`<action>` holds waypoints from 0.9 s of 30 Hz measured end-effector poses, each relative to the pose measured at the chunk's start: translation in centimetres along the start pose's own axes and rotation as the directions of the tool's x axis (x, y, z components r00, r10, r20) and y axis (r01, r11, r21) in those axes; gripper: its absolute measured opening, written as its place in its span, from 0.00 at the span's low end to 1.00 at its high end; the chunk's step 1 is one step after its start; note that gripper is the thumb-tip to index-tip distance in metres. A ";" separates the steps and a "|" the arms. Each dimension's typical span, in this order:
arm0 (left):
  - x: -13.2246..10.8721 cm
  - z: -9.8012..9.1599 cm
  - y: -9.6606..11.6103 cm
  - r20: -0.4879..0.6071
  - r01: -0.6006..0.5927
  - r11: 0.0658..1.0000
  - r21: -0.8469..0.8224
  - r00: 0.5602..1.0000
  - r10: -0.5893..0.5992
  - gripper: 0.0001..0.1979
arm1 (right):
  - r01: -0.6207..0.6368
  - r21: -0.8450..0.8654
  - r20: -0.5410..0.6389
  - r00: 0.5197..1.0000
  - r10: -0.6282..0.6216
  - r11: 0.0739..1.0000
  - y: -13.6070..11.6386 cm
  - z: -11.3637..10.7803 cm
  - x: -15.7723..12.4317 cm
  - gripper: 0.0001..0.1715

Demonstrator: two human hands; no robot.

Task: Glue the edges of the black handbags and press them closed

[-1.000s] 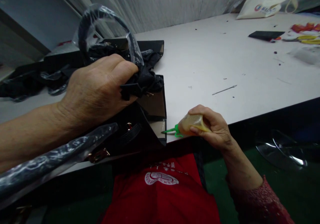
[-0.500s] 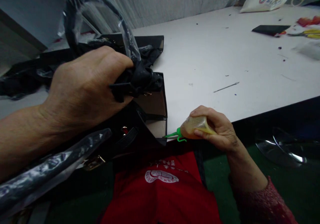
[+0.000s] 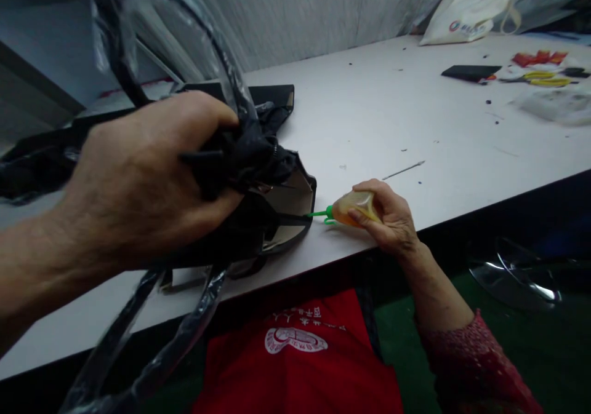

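My left hand [image 3: 152, 174] is closed around the gathered upper part of a black handbag [image 3: 221, 235], whose handles are wrapped in clear plastic. One wrapped handle [image 3: 215, 45] loops up above the hand; another hangs over the table's front edge. The bag's open end, beige inside, faces right. In my right hand [image 3: 392, 217] is a soft glue bottle [image 3: 355, 208] with yellowish liquid, held on its side. Its green nozzle [image 3: 319, 213] points left, with the tip at the bag's edge; whether it touches, I cannot tell.
Behind the bag lie more black bag pieces [image 3: 277, 97]. A thin metal pick [image 3: 404, 170] rests on the white table [image 3: 351, 119]. Farther right are a black flat piece [image 3: 471, 72], yellow-handled scissors [image 3: 547, 80], clear plastic [image 3: 554, 106] and a cream cloth bag [image 3: 466, 17].
The handbag has turned and now rests on the table, its front handle hanging lower. My right hand has moved slightly up and left with the bottle, the nozzle tip staying at the bag's edge.
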State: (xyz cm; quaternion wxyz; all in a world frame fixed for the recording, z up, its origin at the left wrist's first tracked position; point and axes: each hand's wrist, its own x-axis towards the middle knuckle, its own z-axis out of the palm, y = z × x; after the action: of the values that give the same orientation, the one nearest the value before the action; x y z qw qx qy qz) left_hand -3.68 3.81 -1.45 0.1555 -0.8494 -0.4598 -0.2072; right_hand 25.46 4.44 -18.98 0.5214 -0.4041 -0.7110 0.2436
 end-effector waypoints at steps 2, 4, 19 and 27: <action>-0.2 0.7 -0.4 0.052 0.061 0.994 0.092 0.996 -0.066 0.23 | -0.025 -0.006 -0.022 0.999 0.025 1.000 0.2 0.0 -0.2 0.21; -0.4 1.1 -0.6 0.115 0.105 0.983 0.151 0.986 -0.123 0.21 | -0.045 -0.018 -0.051 0.998 0.044 0.999 0.1 0.0 -0.4 0.21; -4.4 2.0 1.1 -0.015 -0.079 0.996 0.046 0.997 0.080 0.15 | -0.122 -0.012 -0.049 0.991 0.122 0.992 -2.0 0.4 -2.2 0.19; -6.3 2.3 1.6 -0.028 0.009 1.000 0.004 1.000 -0.009 0.18 | -0.130 -0.018 -0.082 0.988 0.128 0.991 -2.3 1.2 -2.4 0.20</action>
State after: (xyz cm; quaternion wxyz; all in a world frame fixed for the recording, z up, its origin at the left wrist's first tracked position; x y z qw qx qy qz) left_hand -4.96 -0.52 -6.70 0.1627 -0.8440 -0.4618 -0.2191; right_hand 23.93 1.28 -18.90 0.5278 -0.4649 -0.6647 0.2520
